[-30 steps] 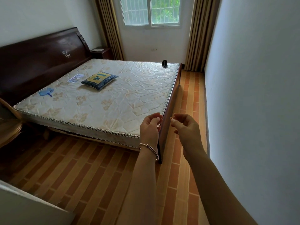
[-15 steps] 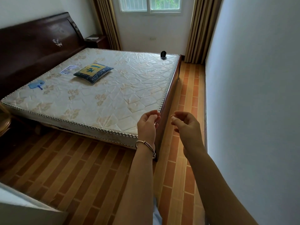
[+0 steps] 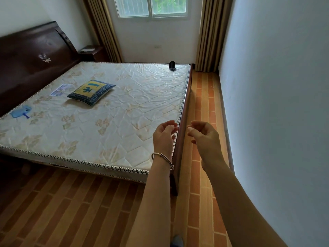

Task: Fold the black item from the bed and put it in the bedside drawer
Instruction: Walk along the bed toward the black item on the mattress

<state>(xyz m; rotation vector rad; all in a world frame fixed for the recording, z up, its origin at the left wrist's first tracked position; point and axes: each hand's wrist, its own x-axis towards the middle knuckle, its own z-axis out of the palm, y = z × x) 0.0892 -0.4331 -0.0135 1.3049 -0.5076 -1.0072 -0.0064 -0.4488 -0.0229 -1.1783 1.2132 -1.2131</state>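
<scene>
Hovering loosely curled and empty, left hand (image 3: 164, 136), right hand (image 3: 206, 138); pillow (image 3: 91, 92) lettering illegible.

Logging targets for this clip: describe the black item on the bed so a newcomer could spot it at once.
Start at the bare quilted mattress and follow its right edge to the far corner, below the window. The black item sits there as a small dark lump, far from both hands. It is the only black thing on the mattress; the blue and yellow pillow and blue object lie near the headboard.

Small black item (image 3: 172, 65) bunched at far corner of mattress (image 3: 124, 97), untouched.
</scene>
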